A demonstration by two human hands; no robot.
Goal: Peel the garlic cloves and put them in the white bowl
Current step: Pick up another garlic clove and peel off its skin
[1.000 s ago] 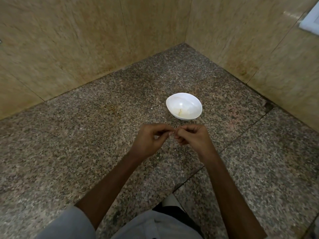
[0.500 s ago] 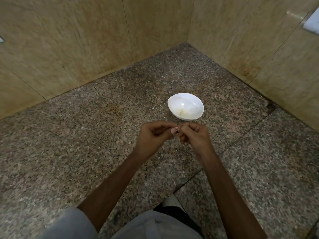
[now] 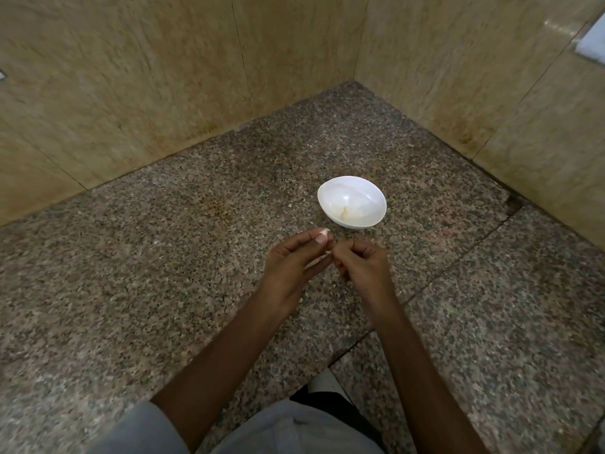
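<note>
A small garlic clove (image 3: 323,231) shows pale at the tips of my left hand (image 3: 291,263), pinched between thumb and fingers just in front of the bowl. My right hand (image 3: 363,262) is beside it with fingers curled, pinching a thin pale strip of garlic skin (image 3: 319,260) that stretches across toward the left hand. The white bowl (image 3: 352,202) sits on the granite counter a little beyond both hands, with a yellowish bit at its bottom.
The speckled granite counter (image 3: 163,273) runs into a corner of beige stone walls (image 3: 131,77) at the back. A seam (image 3: 425,290) crosses the counter on the right. My grey clothing fills the bottom edge.
The hands have drawn slightly apart. The left hand lifted the clove up so its pale tip shows, and a strip of skin now stretches between the hands.
</note>
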